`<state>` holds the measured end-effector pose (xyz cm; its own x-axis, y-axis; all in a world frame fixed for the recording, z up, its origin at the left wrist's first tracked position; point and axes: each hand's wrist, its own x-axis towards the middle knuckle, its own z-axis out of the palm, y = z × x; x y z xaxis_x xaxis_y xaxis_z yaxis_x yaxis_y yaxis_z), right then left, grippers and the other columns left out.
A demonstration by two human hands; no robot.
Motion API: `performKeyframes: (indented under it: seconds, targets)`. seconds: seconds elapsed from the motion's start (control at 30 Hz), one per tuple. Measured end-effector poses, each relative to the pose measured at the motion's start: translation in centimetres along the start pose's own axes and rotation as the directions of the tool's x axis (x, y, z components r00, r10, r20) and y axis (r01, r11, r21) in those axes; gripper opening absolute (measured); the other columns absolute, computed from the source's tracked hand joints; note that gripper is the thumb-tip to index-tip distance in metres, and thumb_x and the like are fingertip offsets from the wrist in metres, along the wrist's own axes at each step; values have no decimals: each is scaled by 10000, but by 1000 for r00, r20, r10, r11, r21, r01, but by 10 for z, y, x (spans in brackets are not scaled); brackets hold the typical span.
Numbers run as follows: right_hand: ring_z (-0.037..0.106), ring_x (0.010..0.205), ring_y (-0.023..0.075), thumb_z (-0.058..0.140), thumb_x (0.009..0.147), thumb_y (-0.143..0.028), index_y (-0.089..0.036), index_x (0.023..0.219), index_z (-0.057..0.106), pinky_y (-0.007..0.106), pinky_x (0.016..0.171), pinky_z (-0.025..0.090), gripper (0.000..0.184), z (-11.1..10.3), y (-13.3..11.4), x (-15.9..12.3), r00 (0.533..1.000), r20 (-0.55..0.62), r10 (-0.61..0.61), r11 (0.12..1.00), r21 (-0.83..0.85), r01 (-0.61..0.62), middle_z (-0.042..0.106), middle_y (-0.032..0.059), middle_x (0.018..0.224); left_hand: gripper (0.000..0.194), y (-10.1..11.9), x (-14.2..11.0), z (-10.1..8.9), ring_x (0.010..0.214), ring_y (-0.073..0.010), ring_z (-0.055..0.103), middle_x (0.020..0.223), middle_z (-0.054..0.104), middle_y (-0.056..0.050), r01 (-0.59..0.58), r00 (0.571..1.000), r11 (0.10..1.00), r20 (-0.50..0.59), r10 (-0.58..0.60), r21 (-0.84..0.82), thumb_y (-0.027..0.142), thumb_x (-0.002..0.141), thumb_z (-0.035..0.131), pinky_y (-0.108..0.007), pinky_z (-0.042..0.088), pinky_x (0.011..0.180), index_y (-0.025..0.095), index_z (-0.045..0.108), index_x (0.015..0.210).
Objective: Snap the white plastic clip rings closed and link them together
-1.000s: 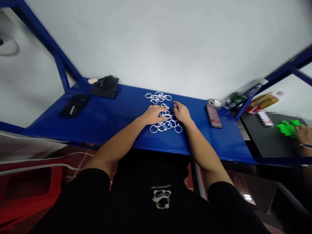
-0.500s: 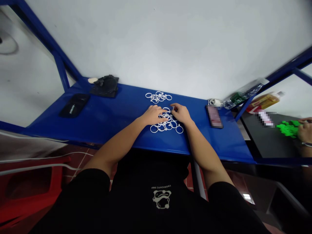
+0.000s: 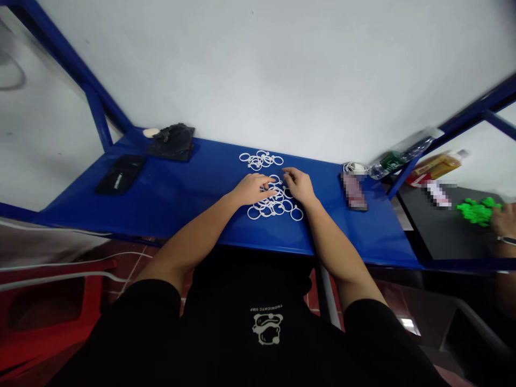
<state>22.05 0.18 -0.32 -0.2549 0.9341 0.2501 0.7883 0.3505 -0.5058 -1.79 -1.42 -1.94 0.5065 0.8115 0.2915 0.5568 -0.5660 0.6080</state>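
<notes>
Several white plastic rings with small knobs lie overlapping in a pile (image 3: 278, 206) near the front of the blue table (image 3: 193, 199). My left hand (image 3: 255, 188) rests over the pile's left side, its fingers apart and reaching across the rings. On the pile's right edge is my right hand (image 3: 299, 185), with its fingers bent but apart; its thumb is close to a ring, and whether they touch I cannot tell. Behind both hands sits a smaller cluster of the same rings (image 3: 261, 159).
A black pouch (image 3: 121, 174) and a dark plastic bag (image 3: 174, 142) lie at the left. Toward the right are a phone (image 3: 353, 191), a coiled white cable (image 3: 355, 168) and a clear bottle (image 3: 405, 153). Another person's hand (image 3: 504, 220) touches green pieces (image 3: 478, 211).
My left fingers have shifted slightly on the pile, and my right fingers have lifted a little. The view has moved slightly. Both ring groups look much the same.
</notes>
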Motion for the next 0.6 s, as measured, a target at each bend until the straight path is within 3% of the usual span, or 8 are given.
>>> performKeyframes:
  seconds: [0.17,0.4,0.6]
  targets:
    - [753,920,232,468,1083,-342,-194,1480,614,373,892,587,448,1,-4,-5,998,-41,-48,989,139,53,813,89,1074,323,-1,0,0,910,-221,717,997,792,-60,-1,993,1000,-114,-1,-18,429,1017,721,-445,573,976,249,787,1278]
    - [732,1122,265,551,1087,-395,-256,1234,788,420,988,585,312,-2,-23,-11,981,10,-193,978,87,191,800,105,1207,243,1,-2,-1,951,-209,714,1114,785,-62,-38,963,999,-267,36,-1,355,1045,699,-433,583,986,268,791,1252]
    - [755,1016,245,581,1087,-403,-249,1210,822,394,962,591,311,1,-28,-15,982,-16,-186,977,104,186,824,88,1131,205,1,-1,-1,994,-221,726,1080,807,-64,-53,952,998,-299,62,38,364,1066,672,-427,574,982,261,831,1143]
